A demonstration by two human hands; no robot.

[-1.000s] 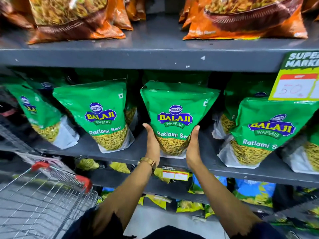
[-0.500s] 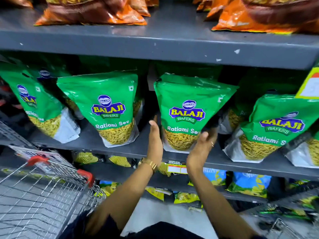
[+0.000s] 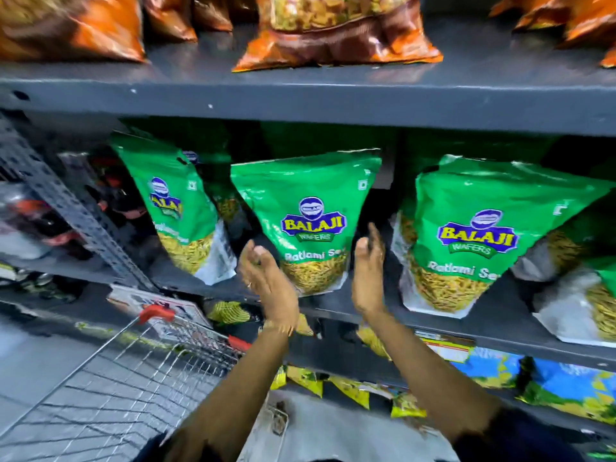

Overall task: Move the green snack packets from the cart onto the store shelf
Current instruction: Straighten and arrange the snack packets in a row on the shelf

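Observation:
Three green snack packets stand upright in a row on the grey middle shelf (image 3: 520, 338): a left packet (image 3: 173, 208), a middle packet (image 3: 306, 221) and a right packet (image 3: 483, 235). More green packets sit behind them and at the far right. My left hand (image 3: 266, 281) is raised in front of the middle packet's lower left corner, fingers apart and holding nothing. My right hand (image 3: 368, 271) is beside that packet's lower right edge, also open. Blur hides whether either hand touches it. The wire cart (image 3: 100, 395) is at the lower left; no packets show in its visible part.
An upper shelf (image 3: 300, 101) carries orange packets (image 3: 333, 38) just above the green row. A perforated steel upright (image 3: 66, 208) slants at the left. Yellow and blue packets (image 3: 560, 388) fill the lower shelves. The cart's red-tipped handle (image 3: 156, 311) is close to my left forearm.
Both hands have let go of the packet they were setting on the shelf and shifted left, flanking its left neighbour. The view has swung left, so the shelf contents sit further right.

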